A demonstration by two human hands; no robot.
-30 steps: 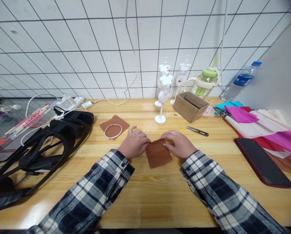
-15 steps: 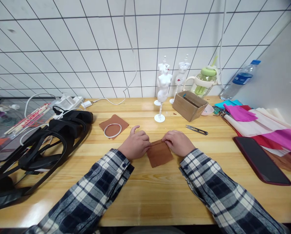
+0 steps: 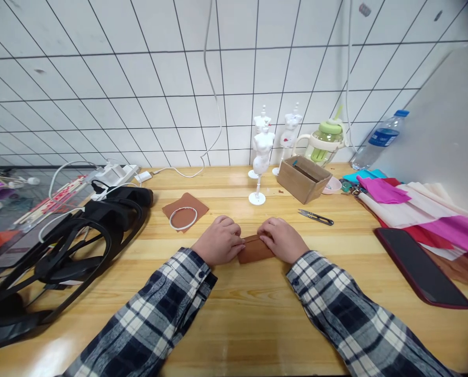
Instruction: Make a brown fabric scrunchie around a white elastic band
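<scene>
A: In the head view, what are the hands doing?

B: Both sit at the centre of the frame on the wooden table (image 3: 234, 314). The left hand (image 3: 220, 241) is curled, fingers bent down onto the left end of a small brown piece of cloth (image 3: 255, 250). The right hand (image 3: 283, 239) is curled the same way on the cloth's right end, fingertips pinching its upper edge. Neither is spread open.

A: And the cloth itself?

B: It lies flat on the table between the two hands, only a low strip of it showing below the knuckles.

A: What is nearby?

B: Up and left of the hands, another brown cloth square (image 3: 186, 206) with a white ring (image 3: 182, 218) lying on it. Above the hands, a white dress-form figurine (image 3: 262, 152), with a cardboard box (image 3: 302, 178) to its right. Small snips (image 3: 315, 217) lie to the upper right of the right hand.

A: The edges of the frame?

B: A dark phone (image 3: 420, 265) at the right, coloured paper sheets (image 3: 426, 209) above it, and black straps (image 3: 61, 241) at the left.
</scene>
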